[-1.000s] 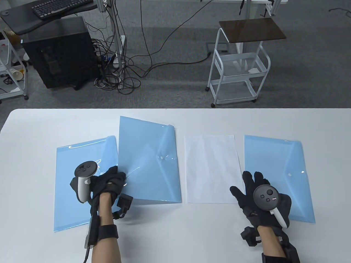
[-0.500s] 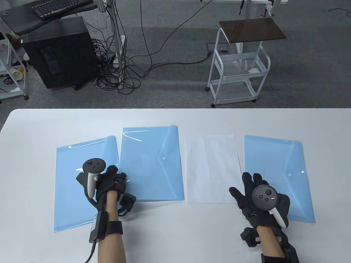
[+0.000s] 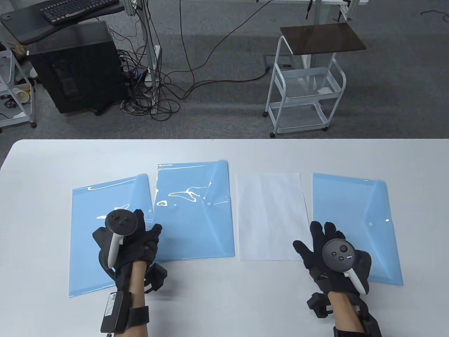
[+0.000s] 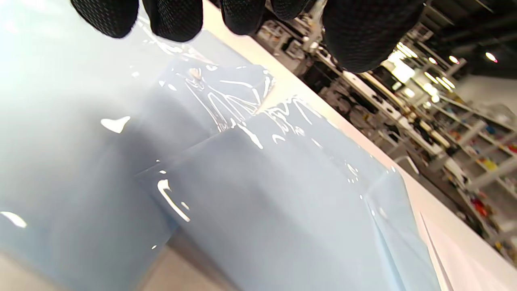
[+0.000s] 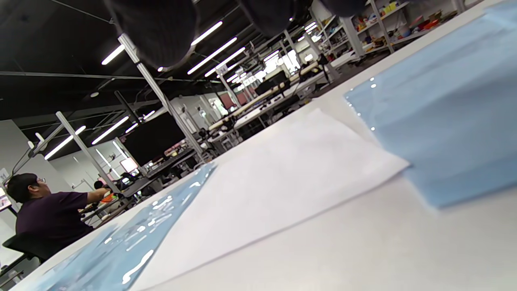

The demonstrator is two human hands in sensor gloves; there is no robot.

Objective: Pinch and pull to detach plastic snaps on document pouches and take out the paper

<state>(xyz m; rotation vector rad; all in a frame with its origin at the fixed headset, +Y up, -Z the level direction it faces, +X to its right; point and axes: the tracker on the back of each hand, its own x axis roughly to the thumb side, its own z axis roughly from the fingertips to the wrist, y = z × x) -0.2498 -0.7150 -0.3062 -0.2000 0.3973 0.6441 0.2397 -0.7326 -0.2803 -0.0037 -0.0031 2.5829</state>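
Note:
Three blue document pouches lie flat on the white table (image 3: 217, 291): the left pouch (image 3: 87, 245), the middle pouch (image 3: 194, 224) with its snap (image 3: 209, 203), and the right pouch (image 3: 354, 210) with its snap (image 3: 370, 223). A white sheet of paper (image 3: 270, 216) lies between the middle and right pouches. My left hand (image 3: 145, 230) rests with straight fingers over the seam between the left and middle pouches, holding nothing. Fingers spread, my right hand (image 3: 317, 237) lies flat at the right pouch's lower left corner. In the left wrist view the fingertips (image 4: 173, 20) hover over glossy pouch plastic (image 4: 282, 210).
Past the table's far edge stand a white wire cart (image 3: 305, 84), a black computer case (image 3: 77, 66) and tangled cables (image 3: 154, 94) on the floor. In the right wrist view a seated person (image 5: 44, 218) works at a distant bench.
The middle pouch, tilted up on its left side a second ago, now lies flat. My left hand let it go, straightened its fingers and drew back slightly. The right hand stayed put.

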